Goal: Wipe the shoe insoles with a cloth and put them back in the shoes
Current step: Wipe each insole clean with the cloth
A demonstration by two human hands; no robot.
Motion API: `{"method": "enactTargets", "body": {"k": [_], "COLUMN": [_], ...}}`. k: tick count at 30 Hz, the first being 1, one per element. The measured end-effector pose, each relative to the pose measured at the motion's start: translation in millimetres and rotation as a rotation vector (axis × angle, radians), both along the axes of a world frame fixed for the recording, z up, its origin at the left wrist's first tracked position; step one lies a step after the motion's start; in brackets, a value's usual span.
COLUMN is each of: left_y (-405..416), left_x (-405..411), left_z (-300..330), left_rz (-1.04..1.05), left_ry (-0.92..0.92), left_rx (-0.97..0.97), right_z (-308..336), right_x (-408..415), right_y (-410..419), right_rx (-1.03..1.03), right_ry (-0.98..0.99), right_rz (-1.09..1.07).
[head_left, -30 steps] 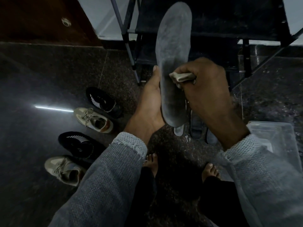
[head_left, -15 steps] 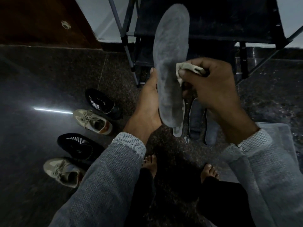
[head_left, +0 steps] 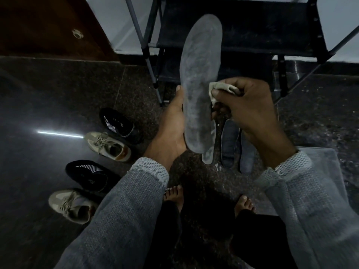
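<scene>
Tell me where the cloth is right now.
In the head view, the cloth is bunched in the right hand, just right of centre, at the right edge of the upright insole that the left hand holds.

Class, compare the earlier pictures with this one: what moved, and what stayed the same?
The right hand, gripping the cloth, slid from the insole's face to its right edge. The left hand kept holding the insole upright; the shoes did not move.

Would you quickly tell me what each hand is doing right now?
Left hand: closed, gripping the grey insole near its heel end.
Right hand: closed, pinching the cloth at the insole's right edge.
</scene>
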State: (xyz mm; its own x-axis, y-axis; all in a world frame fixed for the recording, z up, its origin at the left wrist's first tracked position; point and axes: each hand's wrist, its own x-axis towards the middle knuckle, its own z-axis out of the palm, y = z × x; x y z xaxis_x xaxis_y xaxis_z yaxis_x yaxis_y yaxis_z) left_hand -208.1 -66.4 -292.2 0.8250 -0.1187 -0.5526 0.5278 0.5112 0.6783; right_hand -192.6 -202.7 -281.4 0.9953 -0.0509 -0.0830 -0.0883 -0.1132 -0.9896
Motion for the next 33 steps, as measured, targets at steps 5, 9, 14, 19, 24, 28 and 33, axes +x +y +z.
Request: {"method": "enactTargets", "body": {"k": [5,9,14,19,24,28,33], "left_y": [-4.1,-1.5,3.4,4.0,6.3,7.3,11.4], "left_x": [-1.2,-1.2,1.2,1.3,2.5,2.6,2.9], "left_z": [-2.8,-4.5,-9.4,-12.2,-15.7,-17.0,-19.3], "left_rz": [-0.025,-0.037,0.010,0.076,0.072,0.076,0.092], "left_ry": [-0.001,-0.039,-0.067,-0.080,-0.104,-0.091,-0.146], "left_rx": [0.097,0.091,0.168,0.160,0.204,0.264,0.400], "right_z": [-4.8,-6.5,-6.8,-7.1,-6.8,-8.5,-11.5], "right_x": [1.1,0.7,-0.3,-1.6,-2.8,-2.4,-2.7], "right_y": [-1.8,-3.1,-2.6,-2.5,-0.5,-0.5,-1.2], "right_rx": [-0.038,-0.024,-0.001,0.071,0.104,0.111,0.112], "right_ry": [-0.010,0.003,0.028,0.100,0.127,0.122,0.117], "right_rz": [-0.024,-0.040,-0.052,-0.047,-0.042,-0.048,-0.056]}}
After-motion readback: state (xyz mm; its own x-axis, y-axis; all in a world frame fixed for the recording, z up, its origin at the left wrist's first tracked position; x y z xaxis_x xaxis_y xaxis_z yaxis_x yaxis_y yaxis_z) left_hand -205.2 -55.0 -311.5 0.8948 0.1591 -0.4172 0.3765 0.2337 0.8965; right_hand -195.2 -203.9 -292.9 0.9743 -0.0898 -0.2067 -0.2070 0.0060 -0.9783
